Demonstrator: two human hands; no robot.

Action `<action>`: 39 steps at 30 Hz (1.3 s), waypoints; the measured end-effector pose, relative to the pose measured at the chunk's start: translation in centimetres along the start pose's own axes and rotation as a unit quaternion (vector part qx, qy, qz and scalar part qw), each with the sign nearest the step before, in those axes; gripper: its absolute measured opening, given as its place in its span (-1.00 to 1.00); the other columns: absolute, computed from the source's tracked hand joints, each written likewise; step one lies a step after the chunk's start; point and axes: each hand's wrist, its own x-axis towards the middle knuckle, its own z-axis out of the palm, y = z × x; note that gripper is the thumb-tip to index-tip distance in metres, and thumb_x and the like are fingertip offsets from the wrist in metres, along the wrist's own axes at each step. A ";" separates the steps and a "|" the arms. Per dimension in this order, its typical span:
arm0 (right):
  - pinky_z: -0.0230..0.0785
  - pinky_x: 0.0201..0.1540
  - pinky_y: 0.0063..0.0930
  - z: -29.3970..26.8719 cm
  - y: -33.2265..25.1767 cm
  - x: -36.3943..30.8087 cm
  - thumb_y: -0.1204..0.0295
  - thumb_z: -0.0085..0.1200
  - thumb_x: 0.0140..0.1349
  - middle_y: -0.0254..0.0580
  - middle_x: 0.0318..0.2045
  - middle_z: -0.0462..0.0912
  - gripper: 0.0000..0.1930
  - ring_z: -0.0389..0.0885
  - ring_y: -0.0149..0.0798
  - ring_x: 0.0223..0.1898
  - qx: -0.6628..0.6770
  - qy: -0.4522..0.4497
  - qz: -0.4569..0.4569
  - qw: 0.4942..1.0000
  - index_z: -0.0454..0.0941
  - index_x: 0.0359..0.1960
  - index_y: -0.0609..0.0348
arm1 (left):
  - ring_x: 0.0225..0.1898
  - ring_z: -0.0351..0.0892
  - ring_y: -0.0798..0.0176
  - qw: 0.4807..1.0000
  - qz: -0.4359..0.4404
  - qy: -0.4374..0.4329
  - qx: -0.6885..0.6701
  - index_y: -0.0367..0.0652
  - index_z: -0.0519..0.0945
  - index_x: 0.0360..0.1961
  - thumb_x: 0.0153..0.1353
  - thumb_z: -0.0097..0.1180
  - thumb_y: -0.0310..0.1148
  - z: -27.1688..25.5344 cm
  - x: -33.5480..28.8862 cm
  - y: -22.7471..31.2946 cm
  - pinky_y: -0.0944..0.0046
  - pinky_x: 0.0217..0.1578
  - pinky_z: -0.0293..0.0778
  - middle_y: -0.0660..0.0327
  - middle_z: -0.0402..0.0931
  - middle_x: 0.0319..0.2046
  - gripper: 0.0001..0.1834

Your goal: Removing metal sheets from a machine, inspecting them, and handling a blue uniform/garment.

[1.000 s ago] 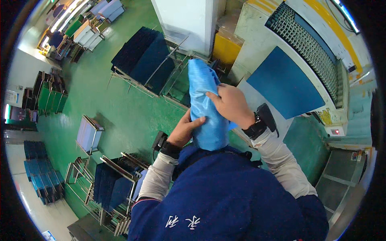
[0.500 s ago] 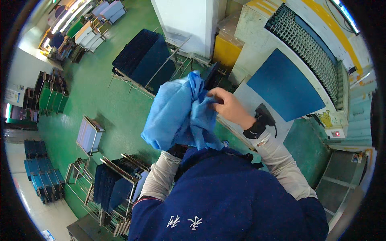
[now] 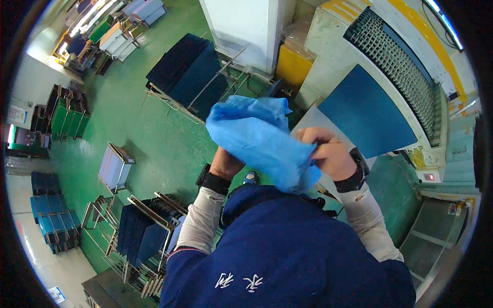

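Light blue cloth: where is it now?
In the head view, the light blue cloth is near the centre, its left part covering much of the left hand, its right end at the right hand.

Pinched the right edge of a crumpled, light-blue fabric sheet point(image 3: 251, 134) with the bare right hand point(image 3: 331, 155); held the left hand point(image 3: 226, 165) beneath its left part, partly hidden. Wore black straps point(image 3: 215, 183) on both wrists. Had a rectangular blue panel point(image 3: 367, 113) beyond the right hand and a metal rack point(image 3: 227, 66) of dark panels point(image 3: 179, 64) beyond the left.
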 end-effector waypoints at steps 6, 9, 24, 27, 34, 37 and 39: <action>0.31 -0.07 -0.42 4.9 4.9 0.5 0.53 0.13 0.10 -0.27 -0.32 0.54 -0.87 0.50 -0.32 -0.18 -0.072 -0.095 0.065 0.991 0.56 -0.29 0.22 | 0.24 0.43 0.12 0.951 0.107 0.004 0.290 -0.11 0.43 0.25 0.22 0.25 -0.29 -1.8 -1.0 -1.9 0.04 0.29 0.31 0.17 0.49 0.19 -0.43; 0.32 -0.02 -0.38 6.9 7.3 0.3 0.56 0.07 0.10 -0.20 -0.27 0.58 -0.86 0.52 -0.29 -0.15 -0.167 -0.173 0.034 0.970 0.55 -0.28 0.24 | 0.22 0.44 0.12 0.962 0.090 0.012 0.256 -0.13 0.43 0.25 0.22 0.25 -0.29 -0.8 -2.0 -0.8 0.05 0.28 0.32 0.17 0.50 0.18 -0.43; 0.39 0.16 -0.35 -3.6 10.1 -0.9 0.45 0.24 0.16 -0.24 -0.01 0.61 -0.59 0.53 -0.29 0.06 -0.060 0.025 0.203 0.977 0.55 0.07 0.18 | 0.17 0.50 0.13 0.949 0.124 0.098 0.273 -0.19 0.45 0.22 0.20 0.28 -0.31 -1.5 -9.6 4.5 0.07 0.22 0.38 0.16 0.55 0.11 -0.44; 0.38 0.17 -0.35 -7.2 12.4 0.9 0.41 0.34 0.11 -0.15 0.07 0.54 -0.40 0.51 -0.29 0.08 -0.045 0.117 0.145 0.981 0.41 0.21 0.17 | 0.15 0.51 0.14 0.945 0.112 0.115 0.285 -0.21 0.46 0.22 0.20 0.28 -0.31 -1.7 -11.3 5.1 0.08 0.21 0.39 0.15 0.55 0.10 -0.44; 0.23 0.31 -0.32 -10.2 24.8 5.8 0.36 0.22 0.27 -0.09 0.21 0.46 -0.43 0.39 -0.23 0.22 -0.399 0.070 -0.104 0.908 0.34 0.29 0.20 | 0.13 0.53 0.14 0.936 0.060 0.165 0.307 -0.24 0.47 0.20 0.19 0.29 -0.32 -1.8 -15.8 5.0 0.09 0.18 0.42 0.15 0.57 0.07 -0.44; 0.23 0.32 -0.34 -7.3 22.4 5.7 0.34 0.10 0.37 -0.15 0.22 0.49 -0.56 0.43 -0.29 0.21 -0.186 0.057 0.041 0.980 0.43 0.24 0.24 | 0.12 0.54 0.14 0.931 0.041 0.179 0.314 -0.25 0.47 0.20 0.18 0.30 -0.32 -1.7 -17.5 5.0 0.09 0.17 0.43 0.14 0.58 0.06 -0.44; 0.29 0.26 -0.34 -8.0 21.1 5.5 0.37 0.13 0.34 -0.15 0.11 0.57 -0.62 0.50 -0.29 0.13 -0.101 0.048 0.101 0.989 0.51 0.14 0.24 | 0.11 0.55 0.15 0.930 0.032 0.182 0.317 -0.26 0.48 0.20 0.18 0.30 -0.32 -1.7 -18.5 5.0 0.09 0.16 0.44 0.14 0.59 0.05 -0.44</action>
